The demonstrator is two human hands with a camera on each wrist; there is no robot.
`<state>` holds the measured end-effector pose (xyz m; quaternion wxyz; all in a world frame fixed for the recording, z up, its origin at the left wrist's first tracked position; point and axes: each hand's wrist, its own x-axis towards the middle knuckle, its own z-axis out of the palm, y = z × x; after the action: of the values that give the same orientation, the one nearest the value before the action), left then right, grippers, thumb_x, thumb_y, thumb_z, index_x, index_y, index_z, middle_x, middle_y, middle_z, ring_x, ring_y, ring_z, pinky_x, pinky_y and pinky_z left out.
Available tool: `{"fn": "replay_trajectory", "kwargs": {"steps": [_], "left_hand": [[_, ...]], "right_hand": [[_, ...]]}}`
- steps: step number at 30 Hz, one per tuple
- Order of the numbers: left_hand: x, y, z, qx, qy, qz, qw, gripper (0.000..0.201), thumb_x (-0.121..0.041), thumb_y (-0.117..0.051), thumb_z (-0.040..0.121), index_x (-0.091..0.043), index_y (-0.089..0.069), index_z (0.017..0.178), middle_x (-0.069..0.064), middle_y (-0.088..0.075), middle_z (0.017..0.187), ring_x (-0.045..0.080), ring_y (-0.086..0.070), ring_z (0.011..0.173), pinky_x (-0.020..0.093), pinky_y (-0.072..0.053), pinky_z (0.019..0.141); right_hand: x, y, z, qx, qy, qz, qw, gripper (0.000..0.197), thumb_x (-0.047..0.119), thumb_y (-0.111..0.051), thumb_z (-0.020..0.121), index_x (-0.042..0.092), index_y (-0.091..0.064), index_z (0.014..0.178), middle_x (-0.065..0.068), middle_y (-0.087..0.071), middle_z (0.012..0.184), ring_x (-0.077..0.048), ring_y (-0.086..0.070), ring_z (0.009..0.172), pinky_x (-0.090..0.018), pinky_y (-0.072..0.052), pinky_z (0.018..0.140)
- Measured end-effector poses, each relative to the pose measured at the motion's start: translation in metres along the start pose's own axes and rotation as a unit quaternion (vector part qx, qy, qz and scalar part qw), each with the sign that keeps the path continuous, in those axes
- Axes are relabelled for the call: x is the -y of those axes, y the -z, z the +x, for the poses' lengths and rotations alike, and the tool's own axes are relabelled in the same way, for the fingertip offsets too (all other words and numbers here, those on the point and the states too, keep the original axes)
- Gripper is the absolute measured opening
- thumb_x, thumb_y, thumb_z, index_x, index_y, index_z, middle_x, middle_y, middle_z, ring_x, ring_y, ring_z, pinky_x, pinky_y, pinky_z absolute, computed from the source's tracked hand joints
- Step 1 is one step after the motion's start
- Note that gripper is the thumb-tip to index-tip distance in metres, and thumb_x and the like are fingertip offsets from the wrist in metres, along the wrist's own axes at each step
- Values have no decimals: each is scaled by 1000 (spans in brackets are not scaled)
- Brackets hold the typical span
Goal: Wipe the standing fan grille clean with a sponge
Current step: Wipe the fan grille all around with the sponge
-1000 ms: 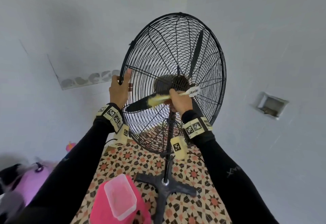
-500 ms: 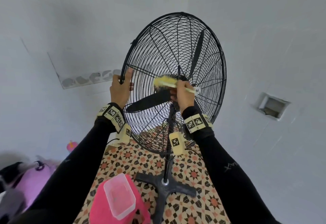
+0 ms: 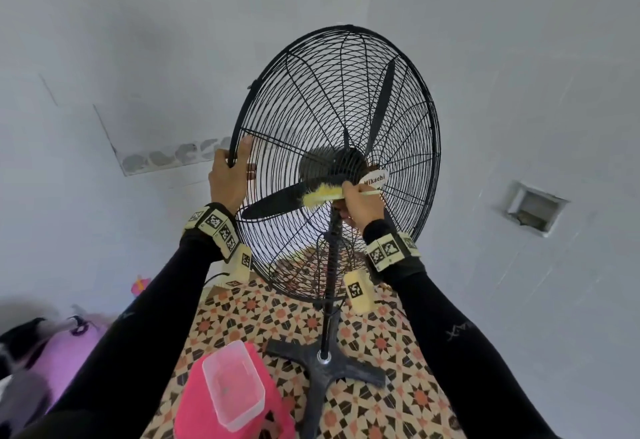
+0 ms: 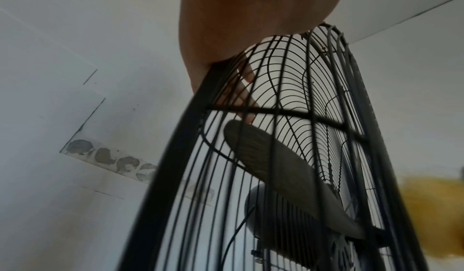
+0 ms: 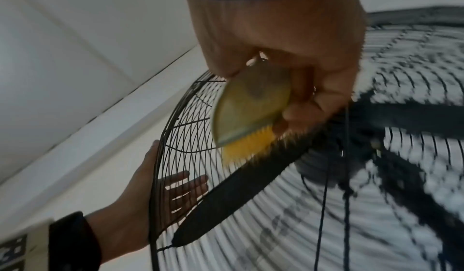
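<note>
A black standing fan's round wire grille [image 3: 332,92] faces me in a white corner. My left hand [image 3: 228,179] grips the grille's left rim, thumb in front and fingers [image 5: 185,184] behind the wires. My right hand [image 3: 360,203] holds a yellow bristled scrubbing brush [image 3: 320,193] by its pale handle. The bristles press on the grille just left of the hub, over the lower-left blade [image 5: 238,192]. The brush [image 5: 248,112] is blurred by motion in the right wrist view. In the left wrist view the rim [image 4: 175,156] runs under my palm [image 4: 251,17].
The fan's pole and cross-shaped base [image 3: 325,366] stand on patterned floor tiles [image 3: 381,334]. A pink stool carrying a clear plastic tub [image 3: 232,386] sits just left of the base. A purple object [image 3: 62,345] lies at lower left. A recess [image 3: 530,206] is set in the right wall.
The brush swept up to hub height half a second ago, then came back down to the blade's level. My left hand has stayed on the rim.
</note>
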<state>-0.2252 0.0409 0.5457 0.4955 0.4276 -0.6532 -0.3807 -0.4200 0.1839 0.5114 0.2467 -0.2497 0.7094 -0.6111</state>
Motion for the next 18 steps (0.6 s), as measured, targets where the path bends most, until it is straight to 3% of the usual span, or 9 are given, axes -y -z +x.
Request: {"fn": "replay_trajectory", "kwargs": {"steps": [2,5,8,11,14,16,18], "left_hand": [[1,0,-2,0,-6,6,1000,65,-72,-43,99,-15,-56,129,-9,-62,100,2,-59,85,34,-47,92],[-1,-3,-2,-1,-11,6,1000,67,-75,-44,97,-16,-56,125,-12,-61,95,2,-57,83,36,-50,92],[0,-3,0,-7,-4,5,1000,71,-78,-43,96,-14,-57,123,-7,-64,95,9,-61,84,41,-52,95],[4,1,2,-13,3,6,1000,71,-78,-44,96,-13,-58,120,3,-70,105,19,-67,95,47,-51,102],[5,1,2,-8,-3,8,1000,57,-72,-46,99,-18,-57,112,-9,-64,92,6,-60,83,41,-49,98],[4,-1,2,-6,-6,4,1000,61,-77,-46,96,-20,-58,115,-3,-67,102,15,-64,95,42,-49,102],[2,-2,3,-7,-4,4,1000,69,-82,-45,93,-19,-58,118,4,-67,114,24,-62,104,44,-48,103]], "right_hand": [[7,9,3,20,11,12,1000,24,34,-59,98,12,-67,104,-14,-76,101,-18,-66,73,-23,-50,53],[25,12,7,-12,54,150,987,15,29,-57,101,17,-65,97,-13,-76,99,-18,-68,76,-27,-53,58],[10,-3,9,-32,43,78,996,21,34,-58,99,15,-64,93,-14,-75,98,-19,-67,73,-32,-55,61],[3,5,5,37,-10,4,999,26,36,-56,98,11,-66,101,-14,-76,95,-19,-65,71,-27,-52,55],[24,29,5,94,-33,157,982,25,31,-50,104,9,-61,101,-10,-73,86,-17,-60,66,-27,-48,60],[29,30,12,40,-1,212,977,22,30,-51,104,11,-61,103,-12,-73,91,-16,-60,64,-31,-51,62],[19,19,12,-4,1,144,990,17,30,-55,102,14,-61,102,-11,-73,93,-17,-63,69,-39,-58,73]]}}
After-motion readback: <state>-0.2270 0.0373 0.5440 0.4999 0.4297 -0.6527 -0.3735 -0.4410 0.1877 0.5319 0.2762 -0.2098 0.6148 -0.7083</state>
